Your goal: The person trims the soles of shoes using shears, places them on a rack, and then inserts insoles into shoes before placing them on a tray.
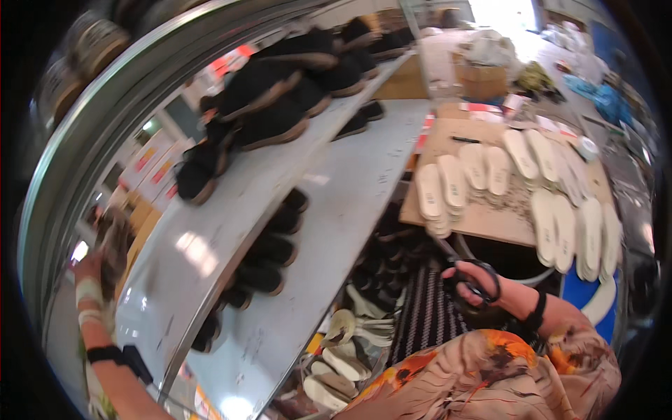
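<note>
My right hand (470,283) is closed around the black looped handles of a pair of scissors (490,285). Its blade points up and left, toward the near edge of a board with insoles. Far to the left, my left hand (88,269) reaches up past the end of a metal shelf rack, beside a blurred brownish thing (115,238). Its fingers are smeared and small, so what they touch is unclear. Black shoes (262,87) with tan soles stand piled on the upper shelf (231,210) between my hands. More dark shoes (269,252) sit on the shelf below.
Stacks of cream insoles (455,183) cover much of a wooden board (514,224) at right, with a black pen (465,139) and a tape roll (586,147). Pale insoles (329,385) lie heaped low by my lap. A cardboard box (481,80) stands behind.
</note>
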